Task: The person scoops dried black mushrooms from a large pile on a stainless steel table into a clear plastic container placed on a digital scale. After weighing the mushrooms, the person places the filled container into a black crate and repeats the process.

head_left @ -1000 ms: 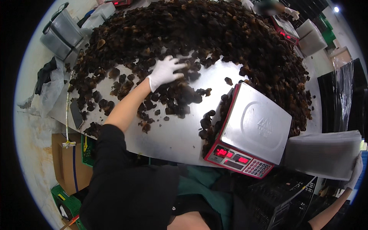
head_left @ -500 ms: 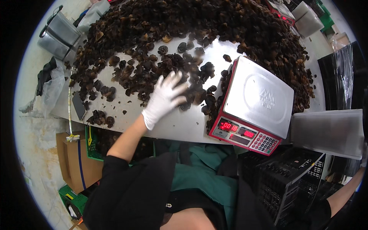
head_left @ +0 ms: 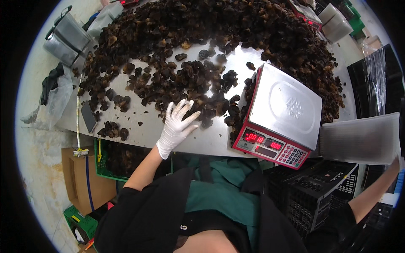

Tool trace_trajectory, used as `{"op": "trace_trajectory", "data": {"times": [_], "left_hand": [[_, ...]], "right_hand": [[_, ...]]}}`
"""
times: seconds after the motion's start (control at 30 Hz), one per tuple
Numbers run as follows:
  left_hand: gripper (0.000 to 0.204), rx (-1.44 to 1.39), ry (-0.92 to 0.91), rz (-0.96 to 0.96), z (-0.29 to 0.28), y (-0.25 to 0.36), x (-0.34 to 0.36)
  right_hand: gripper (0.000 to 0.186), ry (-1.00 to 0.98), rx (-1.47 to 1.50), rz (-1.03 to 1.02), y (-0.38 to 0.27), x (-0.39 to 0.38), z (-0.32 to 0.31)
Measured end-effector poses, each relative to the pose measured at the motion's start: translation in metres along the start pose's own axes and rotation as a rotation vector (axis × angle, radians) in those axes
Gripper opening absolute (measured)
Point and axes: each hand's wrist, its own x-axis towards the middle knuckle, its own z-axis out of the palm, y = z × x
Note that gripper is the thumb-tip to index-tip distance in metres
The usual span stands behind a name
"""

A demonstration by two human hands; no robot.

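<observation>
Touching or nearly touching the clear plastic stack (head_left: 360, 139) at the right edge, your right hand (head_left: 399, 163) shows too little to tell its grip. Your left hand (head_left: 175, 126), fingers spread and holding nothing, is over the near side of the desk (head_left: 206, 142). It is closer to the loose dark pieces (head_left: 190, 80), just far of its fingertips and spread wide from left to right. The big dark heap (head_left: 190, 25) lies farther.

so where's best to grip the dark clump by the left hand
Probably the near edge of the dark clump, scooped low from the person's side: its overlapping pieces look loose, and bare table on that side leaves the left hand room.
</observation>
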Motion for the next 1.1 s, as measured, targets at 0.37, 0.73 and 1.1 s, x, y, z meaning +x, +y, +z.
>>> {"op": "trace_trajectory", "data": {"times": [0.37, 0.73, 1.1], "left_hand": [[0.045, -0.365, 0.225, 0.513, -0.006, 0.118, 0.065], [0.071, -0.810, 0.346, 1.272, -0.063, 0.295, 0.150], [0.029, -0.944, 0.558, 1.361, -0.100, 0.337, 0.075]], "right_hand": [[0.014, -0.843, 0.626, -0.255, -0.204, -0.230, 0.169], [0.050, -0.546, -0.147, -0.072, -0.194, -0.019, 0.228], [0.028, -0.115, 1.626, 1.252, 0.115, 0.010, 0.239]]}}
